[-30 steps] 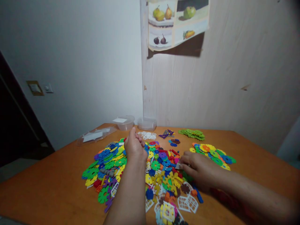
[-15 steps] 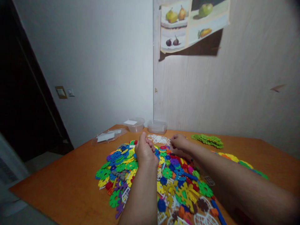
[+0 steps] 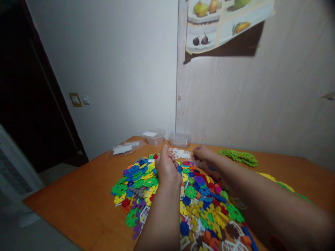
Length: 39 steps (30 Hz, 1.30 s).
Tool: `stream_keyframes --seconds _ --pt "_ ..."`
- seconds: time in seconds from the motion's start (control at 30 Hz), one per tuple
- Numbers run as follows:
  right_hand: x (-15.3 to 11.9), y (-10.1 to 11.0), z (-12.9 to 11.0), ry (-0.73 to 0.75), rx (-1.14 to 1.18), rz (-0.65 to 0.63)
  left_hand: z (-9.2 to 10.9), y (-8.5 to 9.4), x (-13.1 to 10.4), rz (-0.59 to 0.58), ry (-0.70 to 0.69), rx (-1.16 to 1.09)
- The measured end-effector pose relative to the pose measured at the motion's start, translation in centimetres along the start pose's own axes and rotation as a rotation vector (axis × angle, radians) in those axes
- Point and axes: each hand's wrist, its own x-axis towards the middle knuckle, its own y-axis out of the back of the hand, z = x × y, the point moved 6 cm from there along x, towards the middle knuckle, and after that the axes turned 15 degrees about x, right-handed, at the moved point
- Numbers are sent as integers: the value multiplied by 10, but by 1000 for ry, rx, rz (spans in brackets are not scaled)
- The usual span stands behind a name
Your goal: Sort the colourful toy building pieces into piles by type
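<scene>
Two bare hands above a crowded orange-brown counter (image 3: pixel 86 205) in a room corner, fruit pictures (image 3: pixel 204 26) on the pale wall.

The mixed heap of colourful plastic pieces (image 3: pixel 192 191) covers the counter's middle, clear tubs (image 3: pixel 180 139) behind it and a green stack (image 3: pixel 238 157) to the right. The left hand (image 3: pixel 167 167) hangs over the heap, wrist bent up, thumb upward and fingers curled in; what it holds, if anything, is hard to tell. The right hand (image 3: pixel 202 153) reaches across, fingers bunched beside the white pieces (image 3: pixel 180 153); whether they pinch anything I cannot tell.
</scene>
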Motion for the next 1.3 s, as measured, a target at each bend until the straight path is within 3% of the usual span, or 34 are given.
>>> stream_keyframes --seconds 0.2,0.37,0.47,0.57,0.77,1.3 --pt "-59 38 5 14 13 -120 1 -3 1 -18 11 -7" --pt "-130 60 7 102 -26 -381 2 -5 1 -50 15 1" --pt "-167 69 22 122 -167 -465 2 -6 0 -56 14 0" --pt "-191 75 45 28 -272 -470 2 -7 0 -59 14 12" --pt "-207 74 53 116 -411 -380 1 -6 0 -44 20 22" --pt "-210 66 54 101 -448 -311 2 -4 2 -44 11 49"
